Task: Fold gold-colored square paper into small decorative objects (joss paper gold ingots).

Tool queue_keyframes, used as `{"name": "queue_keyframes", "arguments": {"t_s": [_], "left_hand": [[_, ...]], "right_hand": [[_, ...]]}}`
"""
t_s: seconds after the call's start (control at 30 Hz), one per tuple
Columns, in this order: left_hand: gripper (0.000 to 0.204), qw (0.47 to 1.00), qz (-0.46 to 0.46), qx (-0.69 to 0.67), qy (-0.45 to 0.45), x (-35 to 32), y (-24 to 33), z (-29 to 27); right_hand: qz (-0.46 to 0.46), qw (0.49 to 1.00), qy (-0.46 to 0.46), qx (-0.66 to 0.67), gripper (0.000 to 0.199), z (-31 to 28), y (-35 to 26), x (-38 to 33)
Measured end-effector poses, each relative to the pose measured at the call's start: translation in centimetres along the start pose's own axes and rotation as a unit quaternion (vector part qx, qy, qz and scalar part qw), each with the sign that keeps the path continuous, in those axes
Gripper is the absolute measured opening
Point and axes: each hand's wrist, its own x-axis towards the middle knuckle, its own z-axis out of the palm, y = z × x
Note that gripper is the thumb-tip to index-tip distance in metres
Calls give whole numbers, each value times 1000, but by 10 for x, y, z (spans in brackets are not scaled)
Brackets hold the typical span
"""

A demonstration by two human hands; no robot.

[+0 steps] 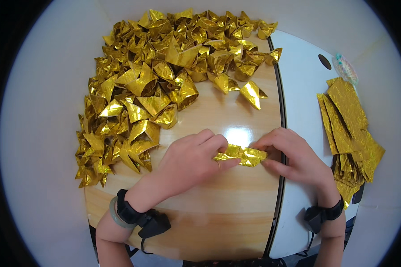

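Observation:
A partly folded piece of gold foil paper [241, 155] lies flat on the wooden table [209, 209], held at both ends. My left hand [189, 160] pinches its left end with fingers and thumb. My right hand [294, 155] grips its right end near the table's right edge. Both wrists wear black straps, and the left wrist also has a pale green bangle [116, 216].
A large heap of folded gold paper ingots [156, 80] covers the table's back and left. A single folded ingot [252, 93] lies apart. A stack of flat gold sheets [349, 133] rests on the white surface [298, 80] at right, with a small pastel item [345, 67] behind it.

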Motion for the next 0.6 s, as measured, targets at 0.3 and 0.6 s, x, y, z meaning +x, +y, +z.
{"name": "queue_keyframes", "arguments": {"t_s": [0.3, 0.6], "left_hand": [[28, 996, 68, 38, 48, -4, -2, 1], [65, 982, 29, -170, -71, -16, -17, -4]], "right_hand": [[-37, 971, -71, 226, 46, 6, -6, -4], [-85, 996, -26, -20, 41, 12, -9, 0]]}}
